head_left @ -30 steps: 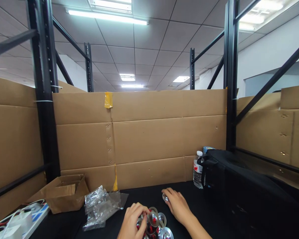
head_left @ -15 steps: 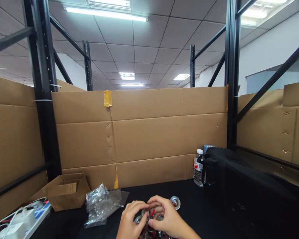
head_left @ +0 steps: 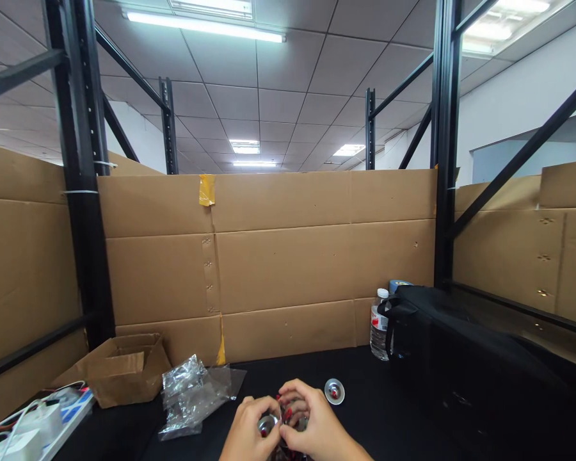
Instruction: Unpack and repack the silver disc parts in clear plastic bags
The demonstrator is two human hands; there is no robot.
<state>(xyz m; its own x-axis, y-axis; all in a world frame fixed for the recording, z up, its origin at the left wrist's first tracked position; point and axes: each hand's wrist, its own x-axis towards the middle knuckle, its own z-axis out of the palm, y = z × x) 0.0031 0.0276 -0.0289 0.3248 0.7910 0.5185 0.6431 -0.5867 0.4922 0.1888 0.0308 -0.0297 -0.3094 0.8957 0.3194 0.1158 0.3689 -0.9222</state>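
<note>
At the bottom centre of the frame, a small shiny metal disc (head_left: 267,424) is pinched by the left hand (head_left: 246,432). The right hand (head_left: 312,426) is closed on the cluster of discs (head_left: 295,419) beside it. One single disc (head_left: 334,391) lies apart, to the right.

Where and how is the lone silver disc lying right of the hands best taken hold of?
Probably by its rim, from above. The silver disc lies flat on the black table, apart from the right hand, with bare surface all round, so fingertips can pinch opposite edges.
</note>
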